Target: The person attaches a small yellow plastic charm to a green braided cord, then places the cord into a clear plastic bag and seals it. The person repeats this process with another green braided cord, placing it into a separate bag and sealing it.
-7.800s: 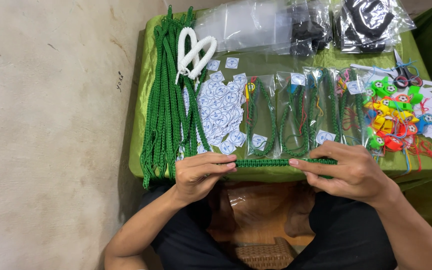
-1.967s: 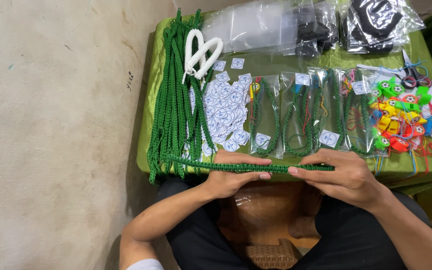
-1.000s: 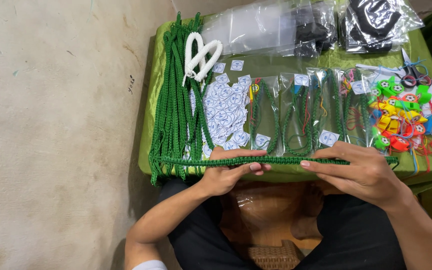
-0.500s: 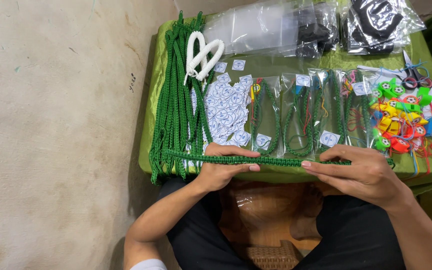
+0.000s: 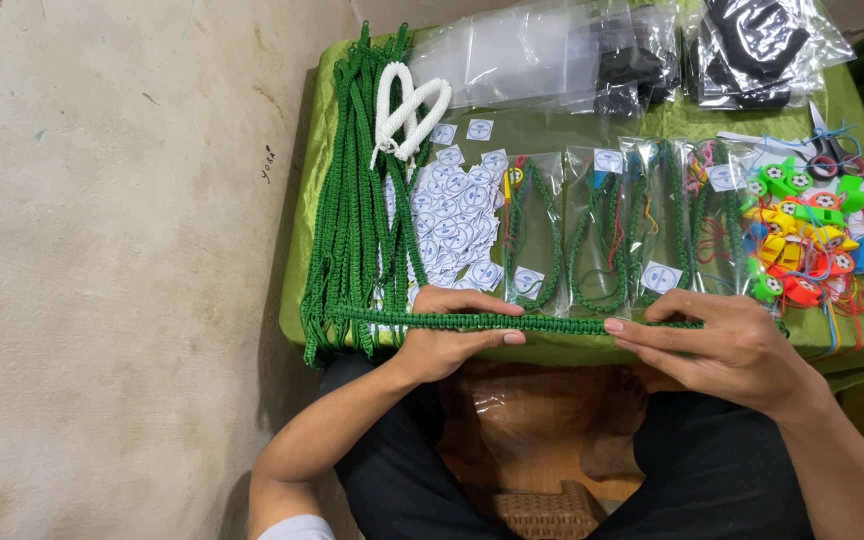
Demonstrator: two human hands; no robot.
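A: What is in the hands at this moment?

B: A green braided cord (image 5: 552, 323), stretched level along the near edge of the low green table (image 5: 297, 260). The left hand (image 5: 452, 335) is closed around it, thumb on top and fingers curled below. The right hand (image 5: 722, 345) pinches it between thumb and flat fingers, half open.

A: And which step do you think it is?

B: I judge that the person is straightening the cord before packing. The next move, I think, needs an even pull from both hands, so the braid does not twist.

A: What lies around the cord?

B: At 10 o'clock from it, a bundle of green cords (image 5: 352, 190), with a white looped cord (image 5: 407, 105) on top. At 12 o'clock, small round stickers (image 5: 457, 215) and clear bags with green cords (image 5: 592, 230). At 2 o'clock, coloured plastic whistles (image 5: 802, 235), and scissors (image 5: 832, 150) behind them. Empty plastic bags (image 5: 532, 55) lie at the far edge.
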